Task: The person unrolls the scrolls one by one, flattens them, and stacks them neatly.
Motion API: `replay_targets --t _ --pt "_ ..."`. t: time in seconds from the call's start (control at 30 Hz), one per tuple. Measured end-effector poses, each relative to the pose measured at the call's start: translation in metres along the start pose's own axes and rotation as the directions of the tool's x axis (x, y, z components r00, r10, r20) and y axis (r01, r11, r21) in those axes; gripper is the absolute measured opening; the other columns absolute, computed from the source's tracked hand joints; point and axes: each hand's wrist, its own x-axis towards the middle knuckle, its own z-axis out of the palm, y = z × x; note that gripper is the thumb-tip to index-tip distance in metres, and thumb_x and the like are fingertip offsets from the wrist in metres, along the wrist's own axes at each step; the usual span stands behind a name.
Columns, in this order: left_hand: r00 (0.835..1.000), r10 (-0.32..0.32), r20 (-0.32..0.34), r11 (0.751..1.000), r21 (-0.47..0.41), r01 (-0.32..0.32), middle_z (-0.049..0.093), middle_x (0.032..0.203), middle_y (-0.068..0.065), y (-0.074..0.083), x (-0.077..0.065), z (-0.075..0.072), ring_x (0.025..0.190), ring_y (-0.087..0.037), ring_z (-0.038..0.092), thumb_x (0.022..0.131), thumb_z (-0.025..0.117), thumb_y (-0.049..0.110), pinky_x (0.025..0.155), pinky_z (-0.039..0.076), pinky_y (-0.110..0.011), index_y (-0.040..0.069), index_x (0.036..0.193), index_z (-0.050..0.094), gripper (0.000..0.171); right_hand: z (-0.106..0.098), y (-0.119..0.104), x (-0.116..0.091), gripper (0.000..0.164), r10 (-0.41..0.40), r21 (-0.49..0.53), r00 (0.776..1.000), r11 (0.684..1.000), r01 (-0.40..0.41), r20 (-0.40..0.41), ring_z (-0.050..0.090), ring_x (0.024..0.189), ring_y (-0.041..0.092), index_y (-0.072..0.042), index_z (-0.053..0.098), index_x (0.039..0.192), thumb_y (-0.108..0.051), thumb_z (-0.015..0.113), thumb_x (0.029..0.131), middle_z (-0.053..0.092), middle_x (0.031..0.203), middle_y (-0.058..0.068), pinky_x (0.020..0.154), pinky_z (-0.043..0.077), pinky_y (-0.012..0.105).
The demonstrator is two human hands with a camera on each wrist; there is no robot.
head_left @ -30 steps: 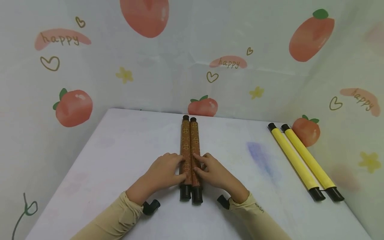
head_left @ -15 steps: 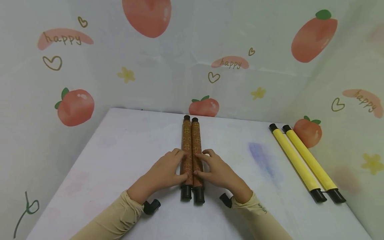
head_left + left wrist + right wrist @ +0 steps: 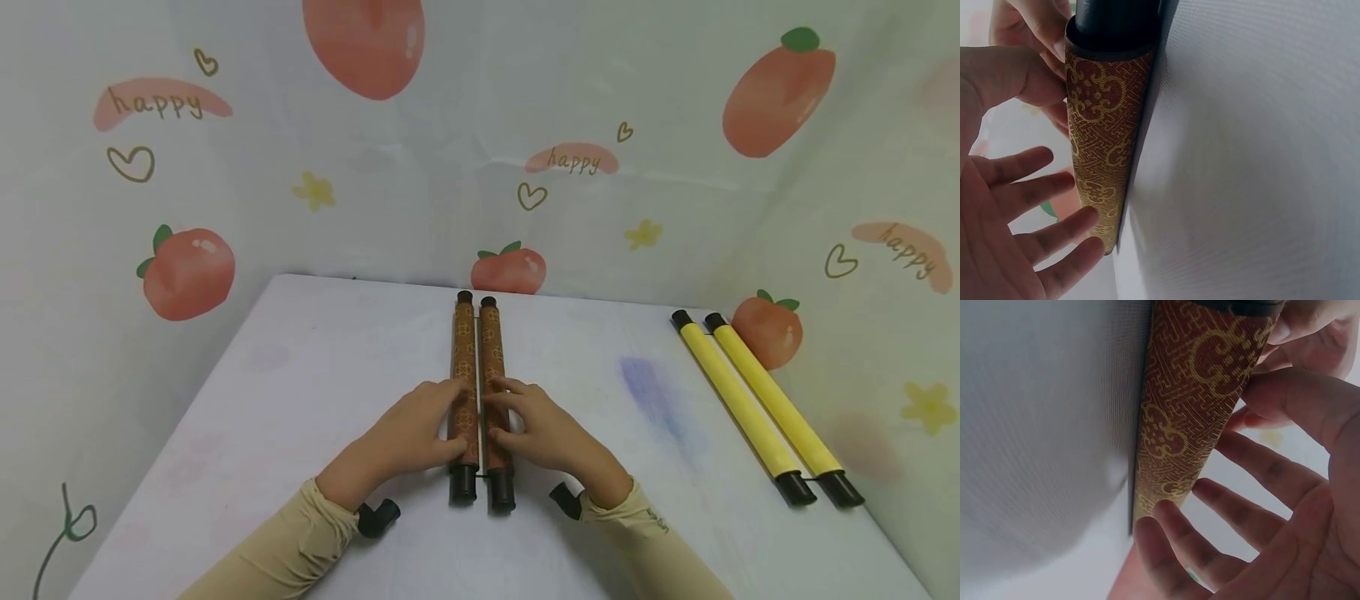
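Observation:
A hanging scroll, rolled from both sides, lies lengthwise in the middle of the white table in the head view. Its left roll (image 3: 464, 358) and right roll (image 3: 492, 358) wear brown cloth with gold patterns and have black end caps. A narrow gap runs between them, crossed by thin dark links near both ends. My left hand (image 3: 411, 429) rests thumb and fingertips on the left roll, its fingers spread and fairly straight in the left wrist view. On the right roll lie the thumb and extended fingers of my right hand (image 3: 546, 429), lightly bent in the right wrist view.
A second scroll, with two yellow rolls (image 3: 738, 400) and black caps, lies slanted along the table's right side. Black wrist devices (image 3: 378, 517) sit under both sleeves. Behind the white table (image 3: 300, 333) hangs a curtain (image 3: 420, 192) printed with peaches.
The two brown rolls have parted slightly, and a thin gap now shows where they lay side by side. The right roll has shifted a little right with my right hand.

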Motion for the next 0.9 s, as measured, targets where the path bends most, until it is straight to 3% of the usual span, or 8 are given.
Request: replay_targets --t 0.2,0.47,0.9 --pt "1.0 0.014 0.012 1.0 0.025 -0.014 0.061 0.15 -0.016 0.0004 -0.0005 -0.0013 0.135 -0.039 0.061 0.091 0.072 0.022 0.111 0.051 -0.055 0.004 0.14 0.063 0.053 -0.002 -0.0008 -0.0018 0.039 0.013 -0.009 1.0 1.0 -0.013 0.008 0.049 0.145 0.044 -0.01 0.071 0.137 -0.021 0.072 0.1 0.049 0.163 0.015 0.114 0.046 0.062" --pt "1.0 0.003 0.026 1.0 0.031 -0.004 0.055 0.155 -0.019 -0.0015 -0.0003 -0.0018 0.135 -0.043 0.06 0.093 0.067 0.022 0.108 0.051 -0.06 0.008 0.141 0.066 0.05 -0.0032 -0.0009 -0.0019 0.036 0.019 -0.04 1.0 0.999 -0.02 -0.024 0.055 0.14 0.041 -0.01 0.072 0.134 -0.022 0.074 0.099 0.051 0.158 0.014 0.107 0.051 0.06" --pt "0.999 0.031 -0.02 0.996 0.079 -0.03 0.059 0.147 -0.016 -0.005 -0.0007 0.0007 0.125 -0.038 0.064 0.097 0.069 0.03 0.102 0.055 -0.056 0.008 0.137 0.069 0.045 -0.0071 0.0042 -0.0029 0.034 0.079 -0.096 0.993 0.991 -0.088 -0.087 0.063 0.124 0.031 -0.017 0.073 0.126 -0.033 0.078 0.097 0.06 0.139 0.009 0.091 0.057 0.054"
